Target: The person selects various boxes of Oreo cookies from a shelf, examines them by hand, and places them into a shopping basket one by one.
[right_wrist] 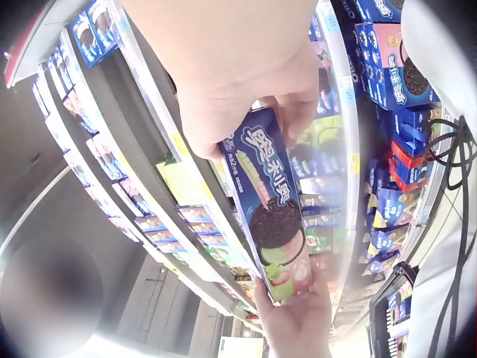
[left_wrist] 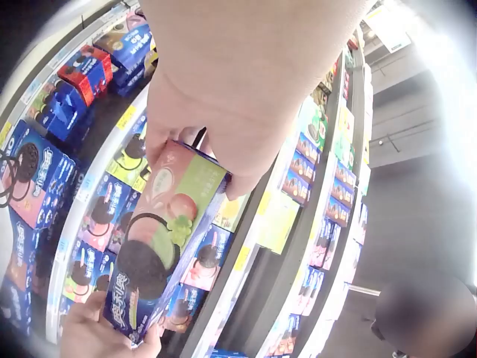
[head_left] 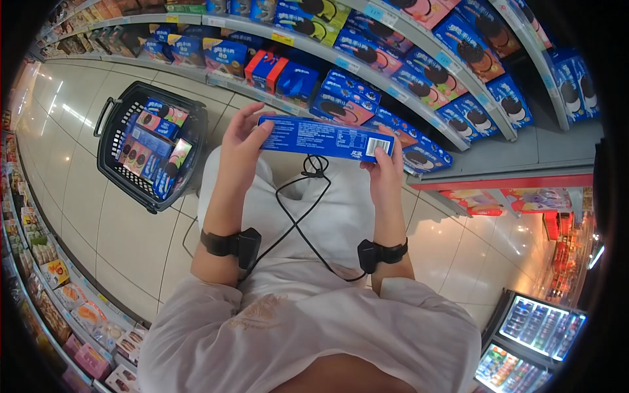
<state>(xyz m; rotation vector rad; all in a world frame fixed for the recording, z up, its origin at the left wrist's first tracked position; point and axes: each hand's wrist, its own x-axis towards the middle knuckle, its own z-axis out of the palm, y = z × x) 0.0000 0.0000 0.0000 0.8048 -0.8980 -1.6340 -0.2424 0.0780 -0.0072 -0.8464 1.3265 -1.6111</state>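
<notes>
A long blue cookie box (head_left: 321,138) is held level between both hands, its text side and barcode facing up in the head view. The left hand (head_left: 241,141) pinches its left end, and the right hand (head_left: 385,171) grips the right end near the barcode. The left wrist view shows the box front (left_wrist: 160,231) with a cookie, a peach and green grapes, the left hand (left_wrist: 216,127) at the near end. In the right wrist view the same front (right_wrist: 270,209) appears, with the right hand (right_wrist: 238,89) around its near end.
A dark basket (head_left: 154,203) holding several cookie boxes stands on the tiled floor at the left. Shelves of blue cookie packs (head_left: 354,108) curve across the top and right. More snack shelves (head_left: 72,295) run down the left side. A black cable (head_left: 298,226) hangs between the forearms.
</notes>
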